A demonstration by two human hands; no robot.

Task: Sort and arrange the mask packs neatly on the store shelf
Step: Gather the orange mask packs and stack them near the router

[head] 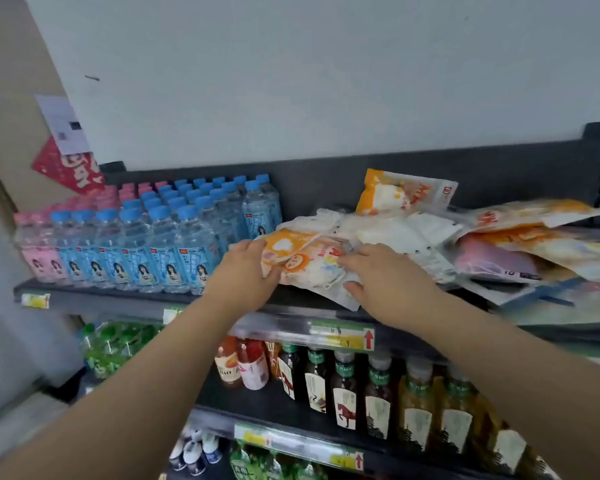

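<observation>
Left grip: left grip [246, 271] has its fingers curled over the left edge of the front pack [302, 261] and holds it.
Right grip: right grip [385, 275] lies flat on the right half of the same pack, fingers fairly straight, pressing and not clasping.
Front pack: orange-and-white, lying between the two grips at the near edge of the top shelf [118, 299], one corner hanging just over the lip.
Behind the grips: loose heap [395, 233] of white mask packs, overlapping at odd angles, no rows.
Further behind the right grip: one leaning pack [402, 194], orange, propped against the back panel.
Right of the right grip: side pile [534, 244] of orange and purple packs, slanted and sliding over each other. Blurred, can't count them.
Left of the left grip: water bottles [160, 244] in tidy rows, just beside the front pack.
Below the grips: tea bottles [343, 393] on the next shelf down, not part of the job.
Done: nothing visibly sorted, no straight stack or row of packs anywhere.
Left: nearly all of it, I'd say. Group by colour, square the edges, clear the side pile.
Stage: early, first pack being lined up.
</observation>
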